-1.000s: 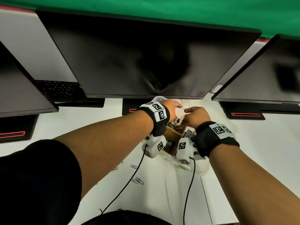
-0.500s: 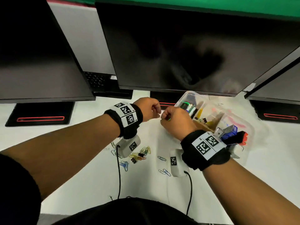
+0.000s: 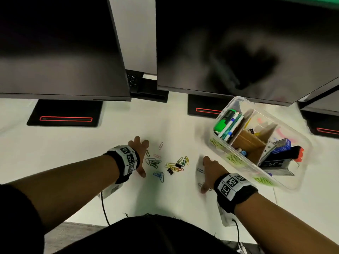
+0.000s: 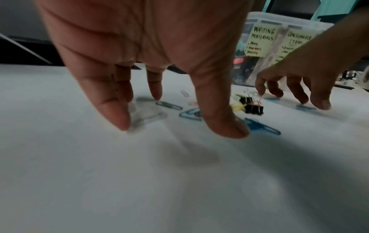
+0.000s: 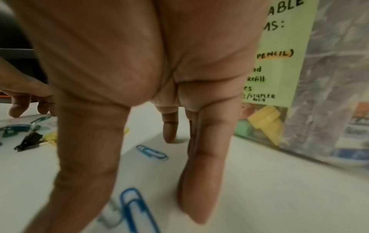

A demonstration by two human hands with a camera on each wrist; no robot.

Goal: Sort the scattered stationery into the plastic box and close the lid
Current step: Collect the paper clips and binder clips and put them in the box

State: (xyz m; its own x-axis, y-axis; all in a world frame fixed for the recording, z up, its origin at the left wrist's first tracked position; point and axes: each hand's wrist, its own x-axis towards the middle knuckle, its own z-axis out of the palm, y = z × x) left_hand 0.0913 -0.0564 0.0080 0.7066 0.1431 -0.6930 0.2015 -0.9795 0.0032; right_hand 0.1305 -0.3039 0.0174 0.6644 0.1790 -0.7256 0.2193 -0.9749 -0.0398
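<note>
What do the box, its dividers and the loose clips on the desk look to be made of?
Plastic box: clear, slightly glossy plastic; contents show through the wall. Dividers: brown and matt, probably cardboard. Paper clips: thin bent wire in bright colours, likely coated metal. Binder clips: black body with thin shiny wire handles, likely metal.

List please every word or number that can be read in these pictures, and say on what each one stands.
"WRITING MATERIALS": yellow note on the plastic box; lines below too blurred.
"(PENCIL)", "Refill", "/STAPLER": green note on the box wall; its heading is cut off.
"35": dark item in the box, digits upside down.
Wristband markers: patterns, no words.
Blue packet: unreadable.
</note>
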